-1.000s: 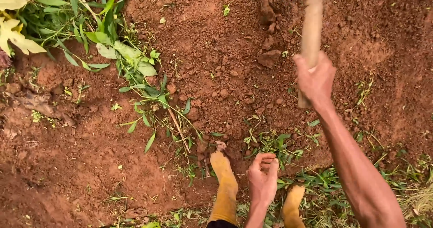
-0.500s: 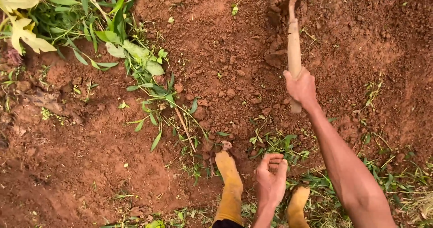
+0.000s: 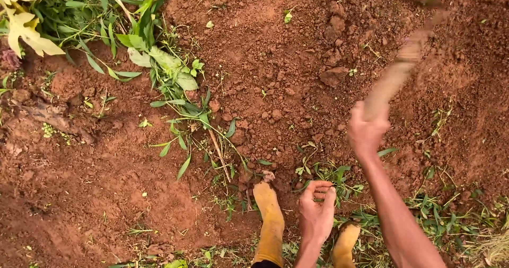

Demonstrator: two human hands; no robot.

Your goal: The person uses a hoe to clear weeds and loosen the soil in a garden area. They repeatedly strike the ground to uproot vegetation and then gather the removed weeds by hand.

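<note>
The right hand [image 3: 365, 133] has its grip clenched around the lower end of a wooden handle [image 3: 395, 77], which rises out of the fist and slants up toward the top right corner of the red soil [image 3: 275, 50], blurred along its length; its far end cannot be made out. The left hand [image 3: 316, 211] holds nothing, fingers curled loosely inward, low near the bottom edge between two bare feet [image 3: 269, 215], beside sparse green weeds [image 3: 175, 82].
</note>
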